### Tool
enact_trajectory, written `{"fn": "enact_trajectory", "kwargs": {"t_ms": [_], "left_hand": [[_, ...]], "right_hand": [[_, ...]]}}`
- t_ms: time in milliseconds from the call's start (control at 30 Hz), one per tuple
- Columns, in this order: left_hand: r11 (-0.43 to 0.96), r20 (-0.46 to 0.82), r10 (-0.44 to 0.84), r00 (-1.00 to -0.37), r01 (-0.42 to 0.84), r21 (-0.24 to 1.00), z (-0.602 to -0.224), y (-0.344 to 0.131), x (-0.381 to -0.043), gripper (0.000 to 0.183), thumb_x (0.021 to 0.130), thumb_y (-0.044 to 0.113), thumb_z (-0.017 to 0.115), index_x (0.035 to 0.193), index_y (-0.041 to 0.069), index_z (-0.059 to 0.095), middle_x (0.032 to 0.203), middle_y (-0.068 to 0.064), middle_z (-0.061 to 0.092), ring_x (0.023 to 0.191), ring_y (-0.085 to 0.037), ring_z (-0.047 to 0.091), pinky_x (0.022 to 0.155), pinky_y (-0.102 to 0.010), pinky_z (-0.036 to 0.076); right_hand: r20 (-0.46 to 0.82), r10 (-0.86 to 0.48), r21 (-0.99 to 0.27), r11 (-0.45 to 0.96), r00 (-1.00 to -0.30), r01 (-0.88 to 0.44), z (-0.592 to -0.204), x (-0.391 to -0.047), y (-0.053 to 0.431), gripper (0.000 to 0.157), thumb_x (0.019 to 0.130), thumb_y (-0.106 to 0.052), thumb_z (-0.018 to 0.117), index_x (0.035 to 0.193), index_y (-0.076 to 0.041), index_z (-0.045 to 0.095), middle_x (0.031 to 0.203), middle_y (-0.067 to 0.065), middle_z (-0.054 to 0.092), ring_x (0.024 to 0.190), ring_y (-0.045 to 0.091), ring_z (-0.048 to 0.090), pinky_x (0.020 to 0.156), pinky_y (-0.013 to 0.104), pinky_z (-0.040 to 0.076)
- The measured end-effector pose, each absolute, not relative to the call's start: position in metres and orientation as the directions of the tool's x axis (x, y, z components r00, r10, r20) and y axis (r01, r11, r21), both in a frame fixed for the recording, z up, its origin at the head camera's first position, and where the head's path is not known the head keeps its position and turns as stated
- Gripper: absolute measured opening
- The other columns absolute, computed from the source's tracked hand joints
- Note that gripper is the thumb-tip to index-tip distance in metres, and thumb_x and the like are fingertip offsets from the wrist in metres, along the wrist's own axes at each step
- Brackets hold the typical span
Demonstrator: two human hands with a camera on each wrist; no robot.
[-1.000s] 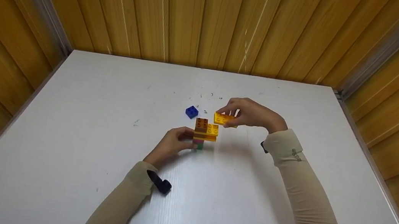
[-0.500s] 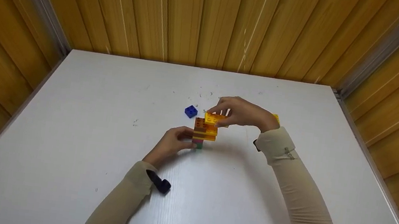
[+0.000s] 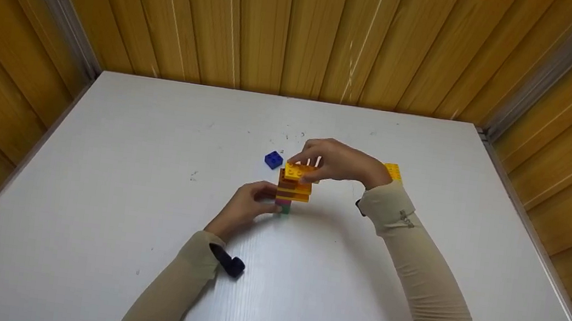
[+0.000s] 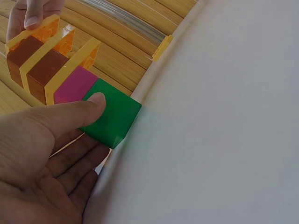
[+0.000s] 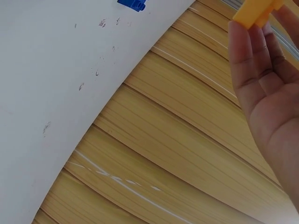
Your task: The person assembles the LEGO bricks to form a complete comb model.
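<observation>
Brick tower (image 3: 287,187) upright on the desk (image 3: 124,172)
The left hand (image 3: 245,206) has its grip on the green bottom brick (image 4: 117,114); the right hand (image 3: 343,162) pinches a yellow plate (image 3: 294,171) at the tower's top, a blue brick (image 3: 274,160) nearby

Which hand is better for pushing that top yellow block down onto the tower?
The right hand, I think: it pinches the yellow block at the top of the tower. The left hand grips the green block at the bottom, so it looks better placed to steady the tower.
</observation>
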State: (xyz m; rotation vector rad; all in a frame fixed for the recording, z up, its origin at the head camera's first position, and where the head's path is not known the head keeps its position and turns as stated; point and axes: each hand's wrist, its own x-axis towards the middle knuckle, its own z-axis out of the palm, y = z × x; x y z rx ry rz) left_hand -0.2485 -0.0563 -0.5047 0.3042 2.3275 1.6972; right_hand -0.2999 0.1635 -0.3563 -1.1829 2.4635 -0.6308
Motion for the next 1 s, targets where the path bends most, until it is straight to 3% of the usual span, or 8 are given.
{"fn": "enact_trajectory", "kwargs": {"t_ms": [267, 633, 1000], "left_hand": [[0.315, -0.095, 0.302, -0.948, 0.005, 0.949, -0.505, -0.056, -0.249, 0.039, 0.083, 0.016, 0.075, 0.120, 0.017, 0.063, 0.118, 0.000, 0.067, 0.115, -0.018, 0.060, 0.108, -0.037, 0.042], [0.281, -0.083, 0.312, -0.947, 0.009, 0.960, -0.502, -0.056, -0.248, 0.041, 0.083, 0.013, 0.075, 0.121, 0.012, 0.063, 0.120, -0.006, 0.066, 0.114, -0.022, 0.060, 0.106, -0.039, 0.044], [0.313, -0.075, 0.309, -0.948, 0.027, 0.949, -0.505, -0.057, -0.249, 0.038, 0.082, 0.016, 0.076, 0.119, 0.016, 0.064, 0.116, -0.002, 0.068, 0.111, -0.018, 0.061, 0.104, -0.036, 0.046]], "right_hand": [[-0.120, -0.805, -0.519, 0.550, -0.582, -0.654, -0.357, -0.300, 0.157, 0.041, 0.086, -0.022, 0.073, 0.125, -0.014, 0.065, 0.104, 0.007, 0.063, 0.097, 0.021, 0.062, 0.087, 0.034, 0.055], [-0.125, -0.801, -0.488, 0.564, -0.586, -0.666, -0.357, -0.298, 0.154, 0.041, 0.086, -0.024, 0.073, 0.125, -0.014, 0.065, 0.100, 0.008, 0.063, 0.095, 0.021, 0.063, 0.084, 0.033, 0.055], [-0.168, -0.779, -0.486, 0.599, -0.604, -0.636, -0.354, -0.297, 0.151, 0.043, 0.085, -0.025, 0.073, 0.126, -0.015, 0.065, 0.103, 0.008, 0.064, 0.096, 0.022, 0.063, 0.083, 0.034, 0.055]]}}
